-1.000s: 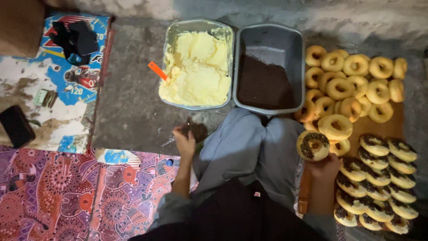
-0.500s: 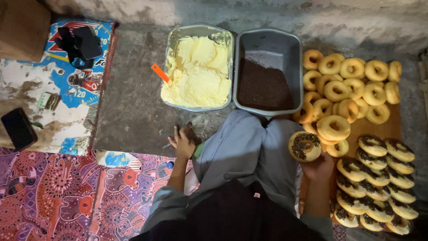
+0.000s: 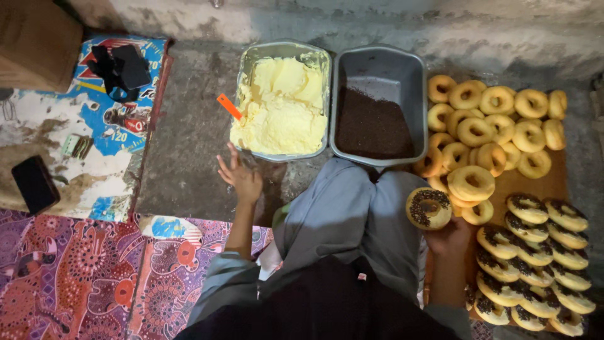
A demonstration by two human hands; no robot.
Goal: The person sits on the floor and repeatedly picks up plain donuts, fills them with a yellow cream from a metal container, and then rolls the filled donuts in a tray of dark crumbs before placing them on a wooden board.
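**Listener:** As you sit on the floor, which step are you at?

**Me:** I judge I'm between doughnuts. My right hand (image 3: 448, 238) holds a ring doughnut (image 3: 428, 208) already topped with dark sprinkles, just above my knee, beside the board (image 3: 553, 182) of doughnuts. Its fingers curl up under the doughnut, cupping it from below.

**Listener:** And your left hand?

**Me:** My left hand (image 3: 240, 175) is empty, fingers spread and lifted, hovering over the concrete floor (image 3: 182, 164) just below the tray of yellow cream (image 3: 282, 104), near its orange spatula (image 3: 229, 106). The forearm reaches straight forward from my lap.

**Listener:** What does the next move call for?

**Me:** Probably setting this finished one among the sprinkled rows (image 3: 535, 258) at my right, gently, topping upward. The plain doughnuts (image 3: 491, 119) lie beyond, next to the sprinkle tray (image 3: 377, 107).
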